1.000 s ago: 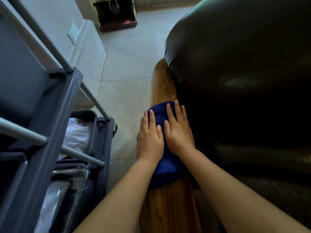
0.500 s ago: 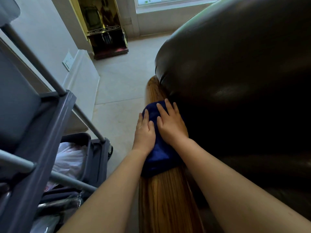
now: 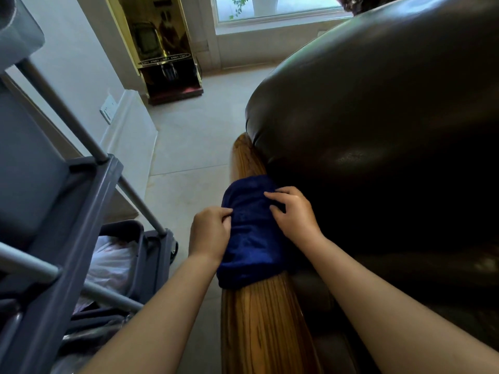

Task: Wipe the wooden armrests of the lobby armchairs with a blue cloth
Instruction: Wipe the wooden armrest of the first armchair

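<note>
Bunching the soft, limp cloth (image 3: 249, 233) draped over the middle of the armrest (image 3: 266, 327), the left hand (image 3: 209, 233) pinches its edge and the right hand (image 3: 293, 214) claws its top, where such light fabric probably gathers best.

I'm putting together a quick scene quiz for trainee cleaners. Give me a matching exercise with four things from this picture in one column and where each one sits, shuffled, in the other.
Things:
1. blue cloth
2. grey cart
3. left hand
4. window

Places:
A. far end of the room, above the floor
B. draped over the wooden armrest
C. at the cloth's left edge, fingers curled on it
D. left of the armchair, on the tiled floor

Pairs: 1-B, 2-D, 3-C, 4-A
</note>
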`<state>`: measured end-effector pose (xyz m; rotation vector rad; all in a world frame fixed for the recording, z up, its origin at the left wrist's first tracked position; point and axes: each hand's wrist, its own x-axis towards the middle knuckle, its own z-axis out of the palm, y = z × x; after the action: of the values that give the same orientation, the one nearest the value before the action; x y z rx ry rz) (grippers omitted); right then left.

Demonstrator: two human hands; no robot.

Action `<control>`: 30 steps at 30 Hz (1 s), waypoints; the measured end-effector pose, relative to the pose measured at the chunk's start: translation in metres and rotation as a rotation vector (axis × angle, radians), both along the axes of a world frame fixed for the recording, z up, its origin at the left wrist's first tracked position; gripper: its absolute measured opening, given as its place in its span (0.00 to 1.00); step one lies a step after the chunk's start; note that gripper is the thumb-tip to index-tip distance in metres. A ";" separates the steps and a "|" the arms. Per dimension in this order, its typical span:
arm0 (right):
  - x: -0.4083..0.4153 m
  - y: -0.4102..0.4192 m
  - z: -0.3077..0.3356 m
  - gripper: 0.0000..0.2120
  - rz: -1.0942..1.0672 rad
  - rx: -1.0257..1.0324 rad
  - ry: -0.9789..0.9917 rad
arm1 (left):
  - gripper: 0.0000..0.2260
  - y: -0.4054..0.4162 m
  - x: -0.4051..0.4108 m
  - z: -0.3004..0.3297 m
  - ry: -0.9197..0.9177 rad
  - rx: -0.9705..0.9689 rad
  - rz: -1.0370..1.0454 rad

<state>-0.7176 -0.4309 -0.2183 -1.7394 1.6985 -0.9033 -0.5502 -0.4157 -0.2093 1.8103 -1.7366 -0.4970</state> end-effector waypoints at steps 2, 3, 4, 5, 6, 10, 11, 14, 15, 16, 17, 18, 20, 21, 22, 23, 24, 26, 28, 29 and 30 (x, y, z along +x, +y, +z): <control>0.000 0.007 0.002 0.13 -0.013 -0.014 0.052 | 0.10 0.002 0.002 0.001 -0.018 0.013 0.027; -0.001 0.010 0.004 0.11 -0.006 -0.009 0.087 | 0.09 0.004 0.003 0.003 -0.029 0.031 0.026; -0.003 0.012 0.008 0.10 0.008 0.003 0.131 | 0.08 0.006 0.004 0.007 -0.043 0.057 0.018; -0.004 0.012 0.012 0.09 0.029 0.020 0.184 | 0.08 0.007 0.006 0.010 -0.057 0.081 0.007; -0.006 0.012 0.017 0.08 0.050 0.035 0.233 | 0.08 0.008 0.007 0.015 -0.065 0.100 -0.001; -0.016 0.014 0.048 0.04 0.075 0.069 0.237 | 0.07 0.013 0.009 0.046 -0.018 0.131 0.013; -0.018 0.014 0.059 0.04 0.078 0.078 0.214 | 0.07 0.013 0.009 0.057 -0.007 0.133 0.008; -0.026 0.014 0.094 0.03 0.090 0.115 0.158 | 0.07 0.013 0.011 0.093 0.047 0.164 -0.010; -0.029 0.014 0.109 0.04 0.094 0.134 0.137 | 0.07 0.014 0.012 0.107 0.058 0.173 -0.015; -0.032 0.016 0.124 0.06 0.104 0.151 0.123 | 0.07 0.016 0.013 0.123 0.061 0.181 -0.024; -0.034 0.018 0.139 0.07 0.116 0.161 0.120 | 0.06 0.018 0.013 0.137 0.060 0.190 -0.042; -0.036 0.021 0.154 0.08 0.124 0.162 0.122 | 0.06 0.021 0.013 0.152 0.058 0.195 -0.063; -0.042 0.030 0.190 0.09 0.123 0.151 0.115 | 0.06 0.030 0.012 0.186 0.050 0.188 -0.111; -0.045 0.034 0.206 0.09 0.125 0.144 0.108 | 0.06 0.035 0.011 0.199 0.054 0.180 -0.137; -0.048 0.039 0.222 0.09 0.126 0.136 0.103 | 0.07 0.042 0.011 0.213 0.071 0.175 -0.160; -0.052 0.047 0.246 0.09 0.122 0.125 0.101 | 0.08 0.051 0.010 0.233 0.095 0.164 -0.181; -0.055 0.053 0.265 0.08 0.120 0.115 0.099 | 0.08 0.057 0.009 0.248 0.110 0.153 -0.193; -0.061 0.067 0.297 0.07 0.137 0.096 0.093 | 0.07 0.070 0.007 0.274 0.115 0.136 -0.219; -0.067 0.085 0.335 0.07 0.136 0.072 0.106 | 0.06 0.085 0.004 0.304 0.125 0.110 -0.249; -0.069 0.095 0.352 0.07 0.138 0.060 0.120 | 0.06 0.093 0.002 0.319 0.135 0.099 -0.268; -0.073 0.104 0.369 0.07 0.140 0.049 0.133 | 0.06 0.101 -0.001 0.333 0.138 0.092 -0.286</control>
<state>-0.7909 -0.3268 0.1504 -1.8954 1.6427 -0.6931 -0.5515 -0.3150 0.1242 1.5520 -1.9112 -0.8103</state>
